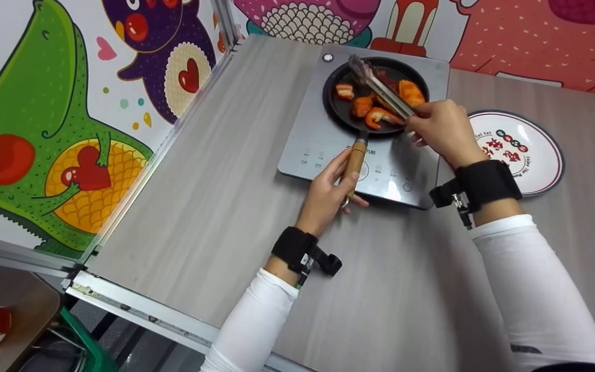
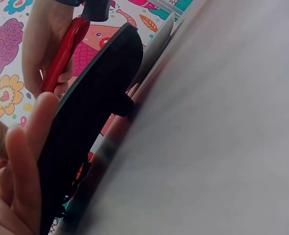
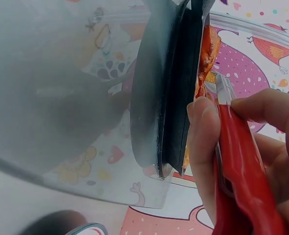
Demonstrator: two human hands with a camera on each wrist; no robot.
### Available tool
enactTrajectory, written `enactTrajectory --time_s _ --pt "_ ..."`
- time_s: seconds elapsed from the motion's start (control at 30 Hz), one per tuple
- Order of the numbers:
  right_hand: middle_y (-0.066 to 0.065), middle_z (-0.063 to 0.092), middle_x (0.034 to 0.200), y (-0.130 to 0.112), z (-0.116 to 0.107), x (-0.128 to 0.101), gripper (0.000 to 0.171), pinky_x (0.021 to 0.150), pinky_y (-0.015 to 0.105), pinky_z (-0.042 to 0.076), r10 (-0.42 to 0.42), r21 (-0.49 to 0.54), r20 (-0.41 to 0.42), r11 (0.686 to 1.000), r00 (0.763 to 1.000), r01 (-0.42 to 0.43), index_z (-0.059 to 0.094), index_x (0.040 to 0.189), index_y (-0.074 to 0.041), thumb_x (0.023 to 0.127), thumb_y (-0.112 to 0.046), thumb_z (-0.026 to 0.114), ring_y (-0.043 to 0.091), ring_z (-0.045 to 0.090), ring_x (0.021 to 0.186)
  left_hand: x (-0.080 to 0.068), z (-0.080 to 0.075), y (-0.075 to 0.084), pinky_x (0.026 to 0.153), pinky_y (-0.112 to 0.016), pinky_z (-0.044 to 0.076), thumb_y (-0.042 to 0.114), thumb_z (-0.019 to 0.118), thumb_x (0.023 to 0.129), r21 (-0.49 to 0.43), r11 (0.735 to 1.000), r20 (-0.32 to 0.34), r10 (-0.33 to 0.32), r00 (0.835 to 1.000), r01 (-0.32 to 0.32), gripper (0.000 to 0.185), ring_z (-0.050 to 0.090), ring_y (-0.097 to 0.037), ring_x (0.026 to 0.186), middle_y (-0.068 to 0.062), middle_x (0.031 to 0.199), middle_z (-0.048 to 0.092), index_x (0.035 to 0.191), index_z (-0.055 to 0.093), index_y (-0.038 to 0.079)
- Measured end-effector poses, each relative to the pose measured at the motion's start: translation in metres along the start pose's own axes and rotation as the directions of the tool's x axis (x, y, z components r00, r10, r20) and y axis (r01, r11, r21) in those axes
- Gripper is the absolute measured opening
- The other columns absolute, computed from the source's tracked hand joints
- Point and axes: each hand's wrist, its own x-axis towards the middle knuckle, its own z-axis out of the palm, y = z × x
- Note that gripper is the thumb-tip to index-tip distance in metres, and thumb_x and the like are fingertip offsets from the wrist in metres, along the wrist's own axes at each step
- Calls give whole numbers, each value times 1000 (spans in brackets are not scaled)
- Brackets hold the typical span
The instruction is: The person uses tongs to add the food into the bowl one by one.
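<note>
A black frying pan (image 1: pixel 341 111) sits on a grey induction cooktop (image 1: pixel 313 139), with shrimp (image 1: pixel 377 118) and other orange food pieces (image 1: pixel 411 92) in it. My left hand (image 1: pixel 346 178) grips the pan's wooden handle (image 1: pixel 355 157). My right hand (image 1: pixel 432 126) holds metal tongs (image 1: pixel 380 88) whose tips reach over the far side of the pan. In the right wrist view my fingers (image 3: pixel 203 147) wrap the tongs' red handle (image 3: pixel 242 166) beside the pan's rim (image 3: pixel 176 98). The left wrist view shows the pan's underside (image 2: pixel 85 112) and the red handle (image 2: pixel 61 54).
A round printed plate (image 1: pixel 550 170) lies on the wooden table (image 1: pixel 215 217) right of the cooktop. A cartoon-painted wall panel (image 1: pixel 60 129) with a metal frame runs along the table's left side. The table's front edge (image 1: pixel 137 315) is near my left elbow.
</note>
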Motion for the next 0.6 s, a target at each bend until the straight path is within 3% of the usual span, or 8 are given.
enactTrajectory --time_s 0.37,0.6 --pt "16 65 81 -3 2 -2 25 48 21 50 18 -13 10 1000 1000 -18 65 103 -7 83 -16 53 21 64 61 0 0 0 49 -54 45 27 50 92 10 1000 -2 -9 1000 9 57 62 -41 70 1 140 35 142 25 18" --pt "13 65 86 -3 2 -5 29 47 16 49 -9 -63 -31 998 999 7 64 110 -9 85 -18 52 19 65 63 0 0 1 48 -53 45 27 50 92 11 1000 -7 -8 1000 8 57 63 -39 69 0 141 33 142 25 18"
